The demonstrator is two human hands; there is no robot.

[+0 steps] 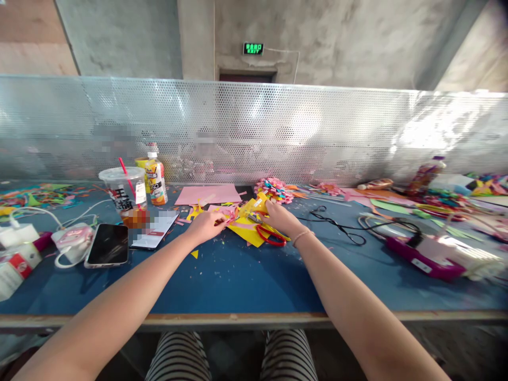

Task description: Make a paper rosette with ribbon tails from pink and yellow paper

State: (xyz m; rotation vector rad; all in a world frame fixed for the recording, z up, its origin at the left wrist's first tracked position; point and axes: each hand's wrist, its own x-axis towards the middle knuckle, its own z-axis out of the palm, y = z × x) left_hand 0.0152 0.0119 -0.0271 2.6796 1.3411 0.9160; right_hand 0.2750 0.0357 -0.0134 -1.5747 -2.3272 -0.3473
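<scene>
Both hands rest on the paper pile far across the blue table [238, 275]. The left hand [206, 226] has its fingers pinched on a pink paper scrap [229, 214]. The right hand [278, 217] presses the yellow paper [248, 228], fingers together, with the red scissors [270, 236] just near it.

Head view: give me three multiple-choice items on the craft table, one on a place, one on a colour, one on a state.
1. Where do the red-handled scissors lie?
A. by the right hand
B. on the phone
C. in the cup

2. What colour is the table top?
A. green
B. blue
C. white

3. What state is the phone screen in?
A. lit
B. cracked
C. dark

Answers: 1 A, the handles sit just below that hand on yellow paper. 2 B, the bare surface is blue. 3 C, the screen shows black.
</scene>
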